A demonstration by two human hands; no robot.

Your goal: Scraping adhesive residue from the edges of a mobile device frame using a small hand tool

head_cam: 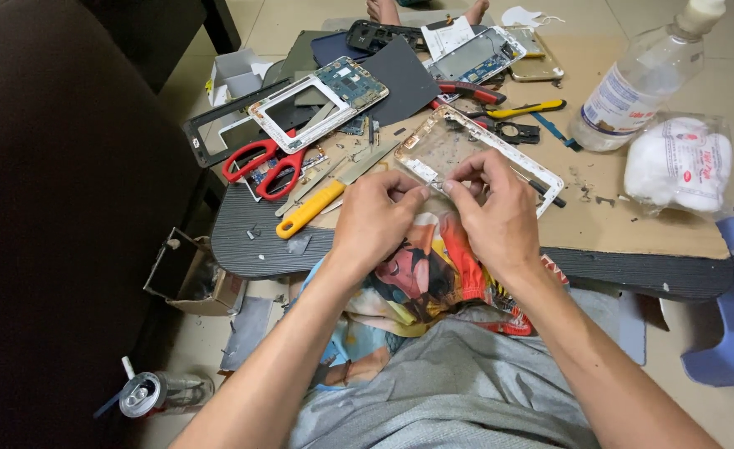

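Grip: the left hand and the right hand meet fingertip to fingertip at the near corner of a white device frame; both pinch closed on something very small at that corner, too small to identify.
Frame position: the white device frame lies flat on the brown cardboard sheet, running away from the grip toward the upper right.
Handling advice: judged from the pinch, the work is fine; keep both wrists resting low, pull along the frame edge and not upward, so the thin rail does not bend.
Left of the grip: a yellow-handled blade tool, metal tweezers and red scissors, within easy reach.
Beyond the grip: a second frame with a circuit board, red-handled pliers and a yellow-handled tool.
Right of the grip: a clear plastic bottle and a bag of cotton, well apart.
Hazard: loose small fragments lie beside the frame; they can slip under it.
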